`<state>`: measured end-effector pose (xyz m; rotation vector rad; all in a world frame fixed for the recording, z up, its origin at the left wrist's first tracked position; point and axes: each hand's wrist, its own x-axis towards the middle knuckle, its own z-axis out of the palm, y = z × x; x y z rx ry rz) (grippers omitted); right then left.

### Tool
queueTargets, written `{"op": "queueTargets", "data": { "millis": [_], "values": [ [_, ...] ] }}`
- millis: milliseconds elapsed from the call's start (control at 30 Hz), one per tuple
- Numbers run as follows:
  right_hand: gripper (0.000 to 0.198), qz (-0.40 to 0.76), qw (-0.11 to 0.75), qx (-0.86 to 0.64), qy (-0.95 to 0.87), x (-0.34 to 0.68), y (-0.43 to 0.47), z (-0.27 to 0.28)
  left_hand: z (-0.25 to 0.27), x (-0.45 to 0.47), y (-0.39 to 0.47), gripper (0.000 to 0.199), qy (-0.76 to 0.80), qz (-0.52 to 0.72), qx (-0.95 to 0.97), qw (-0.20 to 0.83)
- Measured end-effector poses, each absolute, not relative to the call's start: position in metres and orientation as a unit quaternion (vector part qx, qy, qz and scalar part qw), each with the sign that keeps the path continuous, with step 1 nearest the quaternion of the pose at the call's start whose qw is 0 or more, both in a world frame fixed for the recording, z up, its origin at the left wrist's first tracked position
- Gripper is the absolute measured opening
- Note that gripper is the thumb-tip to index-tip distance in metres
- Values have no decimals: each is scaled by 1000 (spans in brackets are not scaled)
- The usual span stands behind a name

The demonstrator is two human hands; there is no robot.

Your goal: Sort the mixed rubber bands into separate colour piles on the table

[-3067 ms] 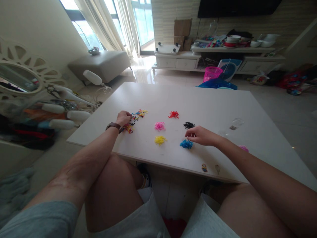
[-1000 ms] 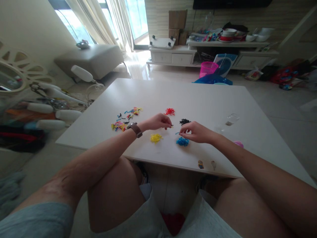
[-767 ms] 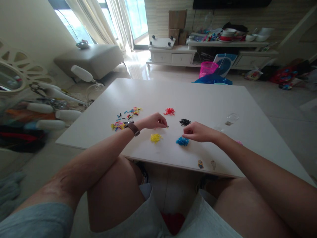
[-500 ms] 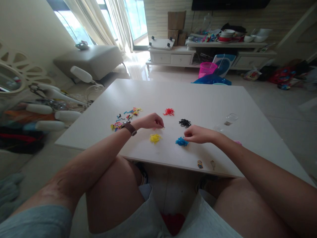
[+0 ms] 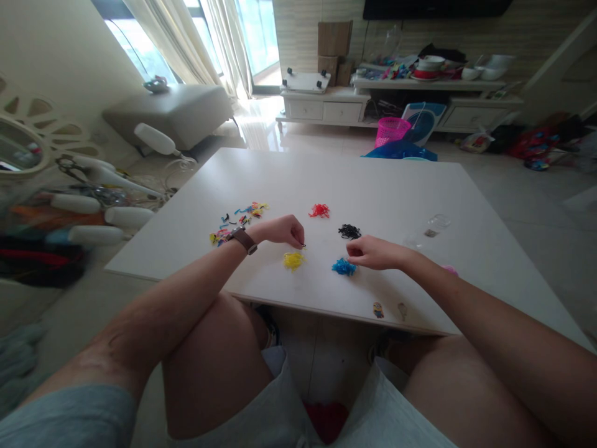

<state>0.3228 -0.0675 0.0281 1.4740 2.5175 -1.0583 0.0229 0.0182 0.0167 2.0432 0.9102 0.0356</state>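
Observation:
My left hand (image 5: 293, 231), a watch (image 5: 245, 239) on its wrist, pinches a small rubber band (image 5: 304, 246) whose colour I cannot make out well. Just below it lies a pile of yellow rubber bands (image 5: 293, 261). With fingers curled together, my right hand (image 5: 366, 252) hovers at the upper edge of a pile of blue rubber bands (image 5: 344, 267); whatever its fingertips hold is hidden. Behind it sits a black pile (image 5: 349, 231), and farther back a red pile (image 5: 319, 211). Mixed-colour bands (image 5: 252, 211) are scattered to the left, partly behind my left wrist.
Near the front edge of the white table (image 5: 373, 180) lie a minion figure (image 5: 377, 310) and a small clear charm (image 5: 402, 310). A clear plastic container (image 5: 438, 223) rests on the right, and a pink item (image 5: 450, 270) shows behind my right forearm.
My left hand has moved slightly down and toward me, closer to the yellow pile, still pinching. My right hand stays beside the blue pile.

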Motion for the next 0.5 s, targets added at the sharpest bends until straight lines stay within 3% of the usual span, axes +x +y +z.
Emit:
{"op": "queueTargets", "data": {
  "millis": [167, 500],
  "values": [
    [22, -346, 11, 468, 813, 323, -67, 27, 15, 21, 19, 17, 363, -37, 818, 444],
    [17, -354, 12, 466, 811, 322, -69, 30, 9, 20, 19, 24, 370, -68, 810, 450]
  ]
}}
